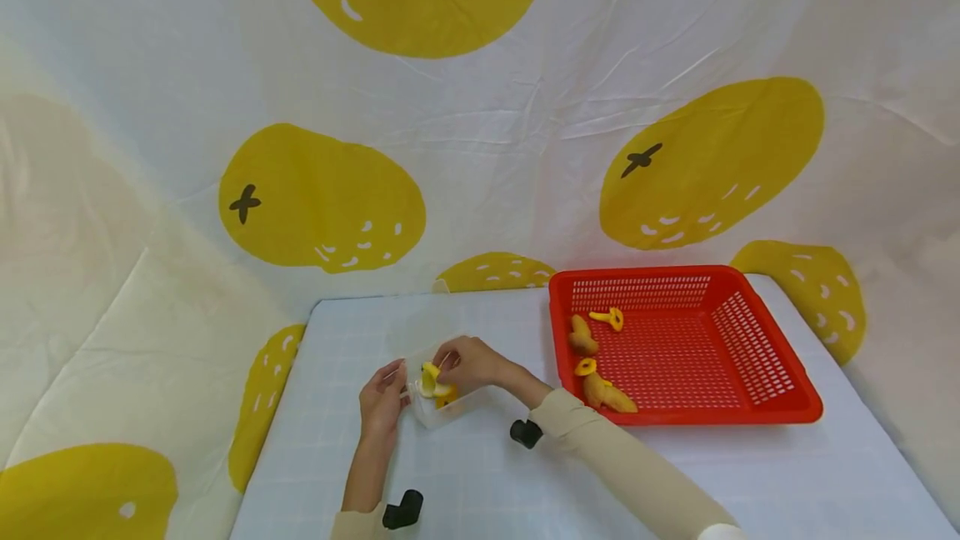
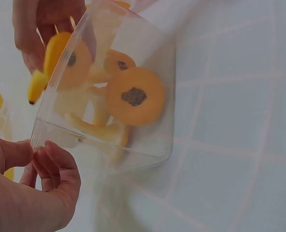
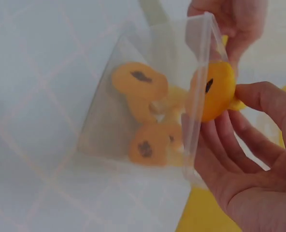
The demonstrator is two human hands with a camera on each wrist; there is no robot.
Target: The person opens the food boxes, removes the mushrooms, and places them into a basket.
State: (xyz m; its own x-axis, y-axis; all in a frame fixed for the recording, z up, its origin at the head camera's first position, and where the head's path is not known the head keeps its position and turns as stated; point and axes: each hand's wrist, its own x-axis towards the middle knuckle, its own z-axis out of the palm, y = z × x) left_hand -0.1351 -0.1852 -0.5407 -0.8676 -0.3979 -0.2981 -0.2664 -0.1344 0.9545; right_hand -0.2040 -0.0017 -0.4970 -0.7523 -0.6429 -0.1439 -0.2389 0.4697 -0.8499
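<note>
A clear plastic container stands tilted on the table, with several yellow-orange mushroom-shaped pieces inside. One of them, with a round cap and dark centre, shows through its wall in the left wrist view. My left hand pinches the container's rim between thumb and fingers. At the opening, my right hand holds another yellow mushroom-shaped piece between thumb and fingers. That piece has a dark spot on its cap. Part of it lies behind the clear wall in both wrist views.
To the right stands a red plastic basket with slotted walls. Along its left side lie brownish, ginger-like lumps and yellow mushroom-shaped pieces. A cloth printed with yellow fruit hangs behind the table.
</note>
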